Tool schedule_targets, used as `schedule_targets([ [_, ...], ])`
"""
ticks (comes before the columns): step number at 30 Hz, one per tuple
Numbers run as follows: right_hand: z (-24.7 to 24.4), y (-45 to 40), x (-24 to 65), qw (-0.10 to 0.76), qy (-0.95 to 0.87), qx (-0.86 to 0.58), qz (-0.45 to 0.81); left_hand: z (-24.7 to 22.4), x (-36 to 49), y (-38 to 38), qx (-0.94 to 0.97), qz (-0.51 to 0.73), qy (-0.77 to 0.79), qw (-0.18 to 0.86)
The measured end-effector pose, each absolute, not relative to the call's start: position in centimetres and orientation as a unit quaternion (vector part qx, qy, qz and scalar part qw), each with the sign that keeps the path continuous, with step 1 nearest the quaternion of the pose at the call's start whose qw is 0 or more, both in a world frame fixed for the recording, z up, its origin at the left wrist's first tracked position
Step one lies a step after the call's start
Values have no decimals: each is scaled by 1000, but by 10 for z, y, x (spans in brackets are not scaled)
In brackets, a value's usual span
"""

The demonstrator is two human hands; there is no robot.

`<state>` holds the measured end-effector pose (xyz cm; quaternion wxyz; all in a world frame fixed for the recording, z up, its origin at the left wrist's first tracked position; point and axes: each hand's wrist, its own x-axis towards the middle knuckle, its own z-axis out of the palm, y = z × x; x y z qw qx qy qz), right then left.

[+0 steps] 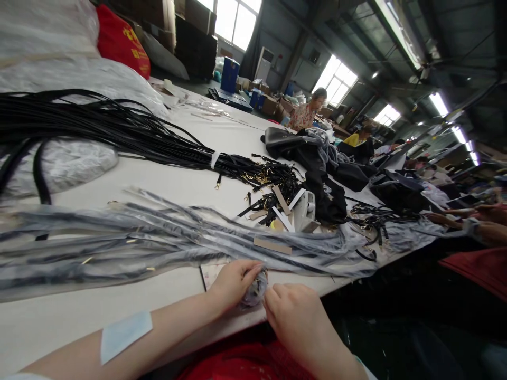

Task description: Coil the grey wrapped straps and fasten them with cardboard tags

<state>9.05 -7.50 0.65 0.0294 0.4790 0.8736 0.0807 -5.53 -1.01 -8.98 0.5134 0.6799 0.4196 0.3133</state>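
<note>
A coiled strap in clear plastic (255, 293) rests at the table's front edge, between my hands. My left hand (235, 282) is closed on the coil's upper left side, thumb and fingers at its top. Closed at the right edge of the same coil is my right hand (295, 314), its fingertips pinching the plastic there; the palm side is hidden. Just beyond my hands stretch long plastic-sleeved straps (158, 237), with a brown card strip (272, 246) lying across them. A light blue patch (125, 336) sits on my left forearm.
Black straps (150, 134), bound by a white band, run across the table (75, 322) to a heap of gold-coloured clips. A grey-white device (304, 211) stands near black bags (325, 184). Co-workers' hands (487, 224) are at the far right; another person (307, 113) is behind.
</note>
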Motion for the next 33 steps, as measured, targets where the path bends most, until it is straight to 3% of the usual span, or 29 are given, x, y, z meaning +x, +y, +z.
schedule_targets([
  [15,-4,-92,96,24,891,433,132,-83,-52,-17,677,267,419,543],
  [19,-19,-88,93,13,890,440,121,-84,-47,-25,624,263,384,627],
  [23,-19,-89,103,-9,866,497,60,-86,-43,-31,548,226,365,718],
  [28,0,-112,128,-60,825,551,-112,-77,-37,-39,530,191,359,744],
  [33,-3,-130,143,-114,775,603,-152,-64,-30,-52,589,123,307,737],
])
